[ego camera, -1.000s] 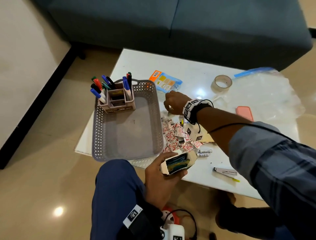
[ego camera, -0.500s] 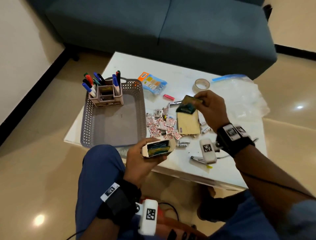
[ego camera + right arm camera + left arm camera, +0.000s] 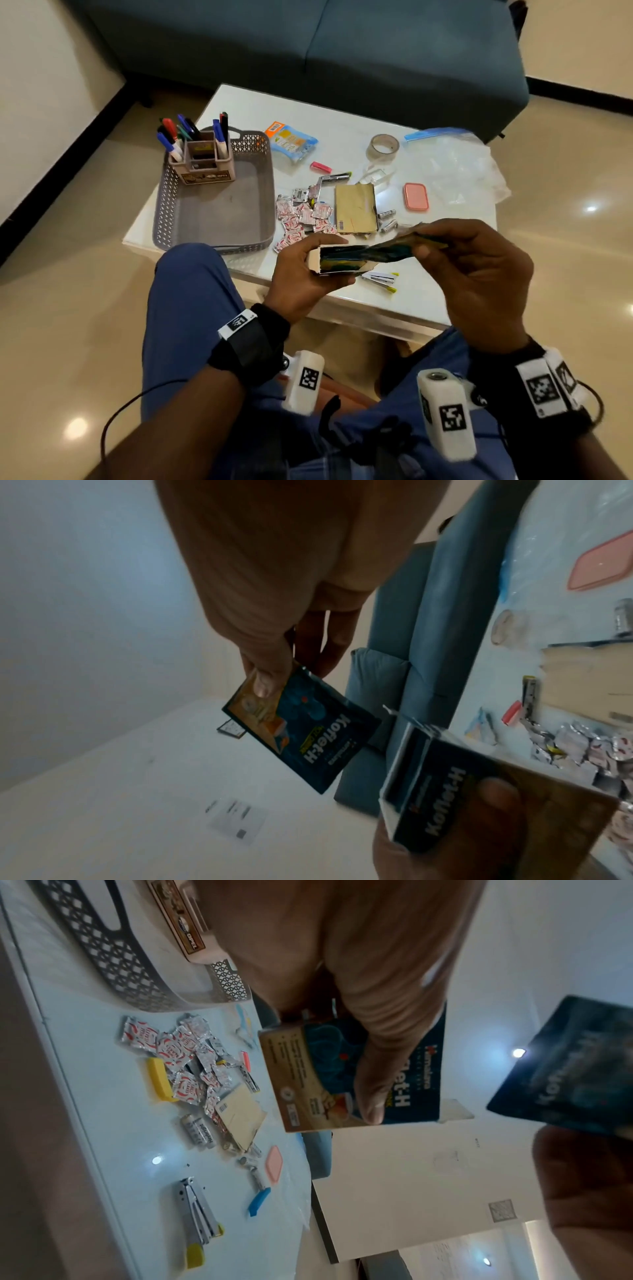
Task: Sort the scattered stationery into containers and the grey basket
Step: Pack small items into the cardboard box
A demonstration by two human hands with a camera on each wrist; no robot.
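Left hand [image 3: 301, 274] grips an open box [image 3: 337, 262] over the near worktop [image 3: 421, 294] edge. Right hand [image 3: 476, 274] pinches a sachet [image 3: 387, 251] at its mouth. Step looks like refilling the box; next, slide it in. Basket [image 3: 164, 212] beyond, more sachets [image 3: 301, 216] loose.

At the frame's centre, the person's left hand [image 3: 301, 274] grips a small open cardboard box [image 3: 342, 260] showing dark blue and yellow contents. The right hand [image 3: 479, 274] pinches a flat dark sachet [image 3: 394, 248] at the box's mouth. Behind them a white low table [image 3: 342, 113] holds a grey perforated plastic basket [image 3: 212, 212] at left, containing a pink pen holder [image 3: 205, 164] full of markers. Silver foil packets [image 3: 301, 216] lie just right of the basket.
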